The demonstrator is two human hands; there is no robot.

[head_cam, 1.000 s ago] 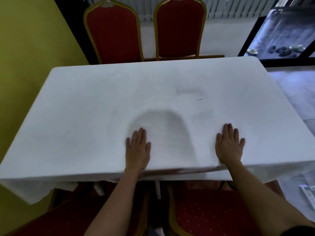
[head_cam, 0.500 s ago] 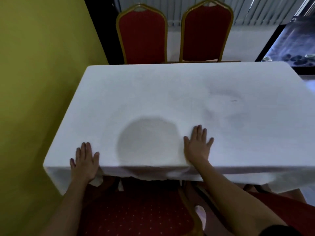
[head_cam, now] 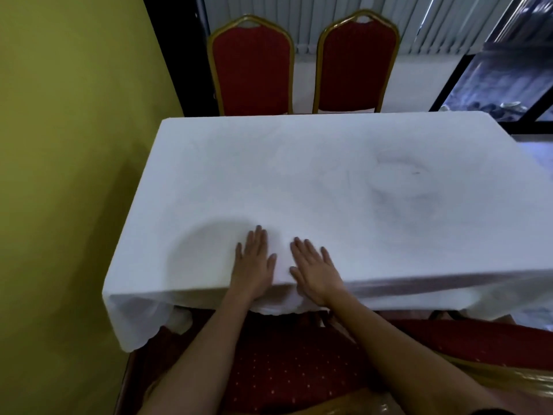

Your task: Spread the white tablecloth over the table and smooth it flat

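White tablecloth (head_cam: 329, 190) draped over the counter, being pressed flat.
Faint wrinkles show toward 2 o'clock; at 6 o'clock the left hand (head_cam: 254, 265) and right hand (head_cam: 314, 271) lie side by side, fingers straight, palms down, probably to push slack outward.

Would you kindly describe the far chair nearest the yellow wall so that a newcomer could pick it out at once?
Start at the big white tablecloth; two red, gold-framed chairs stand behind its far edge. The wall-side chair is the one beside the yellow wall and the dark pillar. Its twin, the other chair, stands farther from that wall, before the pale blinds.
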